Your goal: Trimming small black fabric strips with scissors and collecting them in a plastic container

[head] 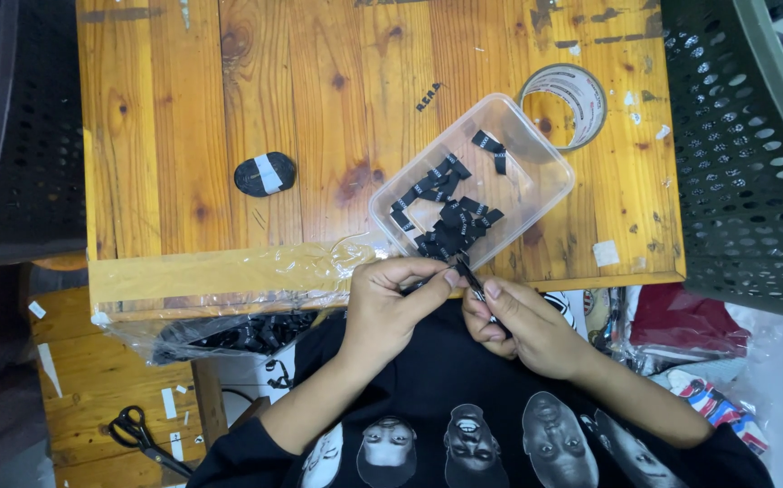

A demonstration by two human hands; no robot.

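- Left hand (382, 303): grip pressed together, thumb + forefinger pinching one end of a small black label strip (469, 276), right at the counter's near edge.
- Right hand (523, 325): grip also closed on the same strip, lower end; fingers curled in, forefinger laid along it. The two hands are touching or nearly touching at the tips.
- Strip is narrow, black w/ pale print, tilted, held in the air just above the black T-shirt (464, 416) that lies under both hands.
- Clear plastic tub (545, 167) sits just beyond the grips on the wooden counter (193, 136), set at an angle; its near corner is close to the left fingertips. Inside: a heap of same black strips (450, 221), a few loose ones toward the far end.
- Beyond the tub, further from the right grip: roll of clear tape (565, 104), lying flat.
- Off to the left of the left grip, well apart: small black oval wad w/ a white band (265, 173) on the counter.
- Counter's near edge is wrapped in clear film; a plastic bag of black bits (229, 333) hangs below it, beside the left forearm.
- Black scissors (138, 434) on the lower wooden surface, far left of the left arm.
- Dark perforated crate (744, 154) to the right of the counter, well apart from the right grip.
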